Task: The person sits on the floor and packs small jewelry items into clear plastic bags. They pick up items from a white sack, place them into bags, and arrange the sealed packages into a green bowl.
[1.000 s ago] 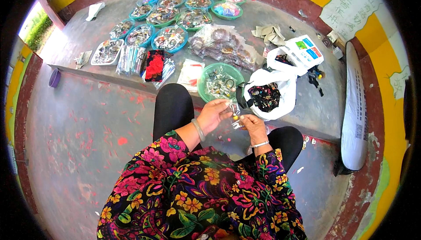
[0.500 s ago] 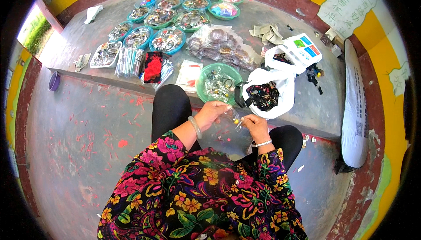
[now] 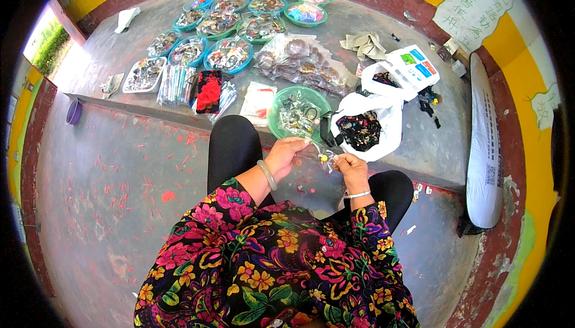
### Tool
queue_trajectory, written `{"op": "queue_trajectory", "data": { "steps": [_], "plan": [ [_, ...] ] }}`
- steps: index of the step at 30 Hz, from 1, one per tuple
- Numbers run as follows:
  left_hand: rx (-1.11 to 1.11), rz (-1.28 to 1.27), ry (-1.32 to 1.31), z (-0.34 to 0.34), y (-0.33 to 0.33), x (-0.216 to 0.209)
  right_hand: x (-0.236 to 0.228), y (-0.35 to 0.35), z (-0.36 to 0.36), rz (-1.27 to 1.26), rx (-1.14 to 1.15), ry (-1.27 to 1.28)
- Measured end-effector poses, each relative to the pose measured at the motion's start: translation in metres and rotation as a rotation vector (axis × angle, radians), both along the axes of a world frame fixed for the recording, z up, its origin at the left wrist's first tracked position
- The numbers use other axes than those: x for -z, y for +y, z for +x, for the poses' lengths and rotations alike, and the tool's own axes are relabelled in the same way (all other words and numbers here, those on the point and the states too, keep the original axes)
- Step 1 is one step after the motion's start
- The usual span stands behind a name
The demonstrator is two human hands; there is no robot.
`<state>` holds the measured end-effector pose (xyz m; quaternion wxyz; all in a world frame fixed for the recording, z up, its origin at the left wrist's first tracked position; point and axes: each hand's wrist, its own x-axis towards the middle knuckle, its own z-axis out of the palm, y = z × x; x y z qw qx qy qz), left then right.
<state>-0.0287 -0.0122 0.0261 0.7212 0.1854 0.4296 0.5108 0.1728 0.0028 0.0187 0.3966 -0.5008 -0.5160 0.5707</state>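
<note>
Between my hands, in front of my knees, is a small clear plastic bag with a little yellow piece showing at its right side. My left hand pinches the bag's left edge between thumb and fingers. On the other side my right hand is closed on the bag's right end, close to the yellow piece. Exactly what lies in the bag is too small to make out. Just beyond the hands stands a green basin holding small clear packets. To its right sits a white plastic bag full of dark, speckled hair ties.
Several round basins of small packaged goods cover the raised platform. Nearer lie bundled clear packs, a black and red pouch and a big clear bag of brown items. A long silver board leans on the right wall.
The small bag is now spread wider between my hands, and the yellow piece sits slightly lower. My right hand has shifted a little; the things on the platform are unchanged.
</note>
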Motion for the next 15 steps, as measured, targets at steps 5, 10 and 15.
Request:
{"op": "queue_trajectory", "data": {
  "steps": [5, 10, 15],
  "plan": [
    [-0.021, 0.000, -0.038, 0.001, -0.001, -0.004, -0.007, -0.001, 0.000, -0.102, -0.032, 0.008],
    [-0.040, 0.012, -0.068, 0.000, -0.001, 0.001, -0.005, -0.004, -0.001, -0.228, -0.117, 0.052],
    [-0.054, 0.031, -0.087, -0.001, 0.001, 0.010, -0.009, -0.005, -0.006, -0.168, -0.124, -0.029]
  ]
}}
